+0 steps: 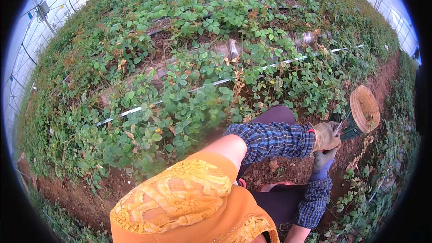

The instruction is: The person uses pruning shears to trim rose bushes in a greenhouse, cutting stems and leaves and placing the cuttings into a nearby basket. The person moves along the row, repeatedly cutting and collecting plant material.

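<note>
My left hand (326,136), in a tan soiled work glove, is curled beside a plastic bucket (351,126). A thin grey metal piece (342,122) runs from its fingers towards the bucket's rim; whether it is a tool's blade or the bucket's handle is unclear. Just below, my right hand (324,159), also gloved, meets the left one. A small red spot shows between the two gloves, and what the right fingers grip is hidden. The bucket has a dark green outside and a tan rim and inside. It is tilted, with some plant bits in it.
Leafy rose-like bushes (206,104) fill the bed to my left, crossed by a pale straight strip (221,82). More plants (374,189) grow on the other side of the reddish soil path (290,170). A dry stem (360,152) hangs near the bucket. White greenhouse walls (25,50) stand beyond.
</note>
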Demonstrator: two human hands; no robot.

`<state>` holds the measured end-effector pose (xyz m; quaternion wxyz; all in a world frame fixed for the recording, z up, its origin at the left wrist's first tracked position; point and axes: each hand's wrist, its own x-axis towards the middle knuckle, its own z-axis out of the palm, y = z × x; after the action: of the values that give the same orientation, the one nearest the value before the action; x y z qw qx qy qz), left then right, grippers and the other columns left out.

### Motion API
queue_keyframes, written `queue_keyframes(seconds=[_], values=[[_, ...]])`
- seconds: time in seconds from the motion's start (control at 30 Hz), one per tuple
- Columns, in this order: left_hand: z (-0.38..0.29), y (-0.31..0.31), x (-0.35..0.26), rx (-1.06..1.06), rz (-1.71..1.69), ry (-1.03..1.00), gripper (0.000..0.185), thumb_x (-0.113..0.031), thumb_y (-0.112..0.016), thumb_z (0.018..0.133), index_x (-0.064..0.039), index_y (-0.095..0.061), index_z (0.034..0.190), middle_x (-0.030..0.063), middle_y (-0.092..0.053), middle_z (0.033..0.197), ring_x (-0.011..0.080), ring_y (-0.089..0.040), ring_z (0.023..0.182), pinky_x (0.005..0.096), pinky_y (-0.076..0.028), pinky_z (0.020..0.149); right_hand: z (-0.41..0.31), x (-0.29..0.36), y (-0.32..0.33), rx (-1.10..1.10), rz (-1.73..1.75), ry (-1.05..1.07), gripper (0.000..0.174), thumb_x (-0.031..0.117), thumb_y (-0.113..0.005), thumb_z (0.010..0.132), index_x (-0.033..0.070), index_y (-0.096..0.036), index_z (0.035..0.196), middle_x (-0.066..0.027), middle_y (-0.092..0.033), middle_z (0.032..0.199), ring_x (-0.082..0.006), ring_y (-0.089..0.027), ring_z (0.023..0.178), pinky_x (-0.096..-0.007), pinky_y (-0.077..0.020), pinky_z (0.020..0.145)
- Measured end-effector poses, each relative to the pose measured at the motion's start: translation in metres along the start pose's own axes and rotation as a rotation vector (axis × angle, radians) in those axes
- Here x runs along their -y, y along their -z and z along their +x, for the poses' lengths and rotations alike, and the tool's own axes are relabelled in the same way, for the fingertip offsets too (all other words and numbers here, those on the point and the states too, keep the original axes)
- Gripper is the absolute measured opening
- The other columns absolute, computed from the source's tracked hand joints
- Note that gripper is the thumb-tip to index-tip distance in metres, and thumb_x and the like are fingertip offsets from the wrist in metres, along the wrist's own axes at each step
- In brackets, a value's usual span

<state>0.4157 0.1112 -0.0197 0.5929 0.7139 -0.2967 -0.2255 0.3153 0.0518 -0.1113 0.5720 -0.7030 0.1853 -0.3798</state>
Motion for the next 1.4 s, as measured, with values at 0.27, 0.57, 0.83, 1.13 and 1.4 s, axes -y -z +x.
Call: queue_keyframes(seconds=[0.27, 0.57, 0.83, 1.13, 1.4], values=[[-0.015, 0.039, -0.018, 0.145, 0.431, -0.176, 0.015, -0.018, -0.069, 0.081, -0.01, -0.067, 0.094, 0.0049, -0.064, 0.076, 0.025, -0.064, 0.076, 0.0404, -0.054, 0.078, 0.009, -0.011, 0.004, -0.116, 0.317, -0.066, 0.09, 0.0, -0.074, 0.085, 0.007, -0.027, 0.162, -0.0126, -0.049, 0.149, -0.0251, -0.056, 0.129, -0.0358, -0.052, 0.103], [-0.028, 0.238, -0.088, 0.051, -0.016, -0.212, 0.043, -0.012, -0.08, 0.075, -0.004, -0.069, 0.116, 0.007, -0.074, 0.095, 0.0174, -0.07, 0.083, 0.0309, -0.057, 0.071, -0.013, 0.017, 0.032, -0.378, 0.213, -0.133, 0.059, 0.019, -0.072, 0.096, 0.009, -0.045, 0.148, -0.0015, -0.06, 0.106, -0.0093, -0.058, 0.079, -0.0242, -0.0494, 0.066], [-0.044, 0.496, 0.017, -0.942, -0.691, -0.194, 0.026, -0.003, -0.068, 0.085, -0.007, -0.06, 0.11, 0.0082, -0.066, 0.092, 0.0169, -0.062, 0.059, 0.0317, -0.053, 0.039, -0.023, 0.008, 0.032, -0.368, 0.157, -0.265, 0.06, 0.029, -0.073, 0.097, 0.011, -0.046, 0.148, -0.0002, -0.061, 0.102, -0.0113, -0.062, 0.081, -0.0299, -0.0552, 0.073], [0.001, 0.635, 0.116, -1.089, 0.974, 0.12, 0.046, -0.006, -0.051, 0.101, -0.004, -0.05, 0.147, 0.0147, -0.071, 0.11, 0.0234, -0.071, 0.088, 0.0384, -0.058, 0.079, 0.002, -0.02, 0.007, -0.235, 0.426, -0.379, 0.023, 0.017, -0.062, 0.104, 0.016, -0.042, 0.092, 0.0038, -0.043, 0.073, -0.007, -0.038, 0.056, -0.0245, -0.0305, 0.047], [0.039, 0.666, 0.073, -0.506, 1.379, 0.631, 0.038, -0.019, -0.046, 0.107, -0.004, -0.064, 0.136, 0.0128, -0.066, 0.138, 0.0291, -0.067, 0.12, 0.0432, -0.058, 0.099, 0.012, -0.025, -0.02, -0.085, 0.459, -0.469, 0.019, 0.019, -0.064, 0.1, 0.014, -0.046, 0.101, 0.0023, -0.048, 0.081, -0.0082, -0.043, 0.062, -0.0243, -0.0338, 0.05]])
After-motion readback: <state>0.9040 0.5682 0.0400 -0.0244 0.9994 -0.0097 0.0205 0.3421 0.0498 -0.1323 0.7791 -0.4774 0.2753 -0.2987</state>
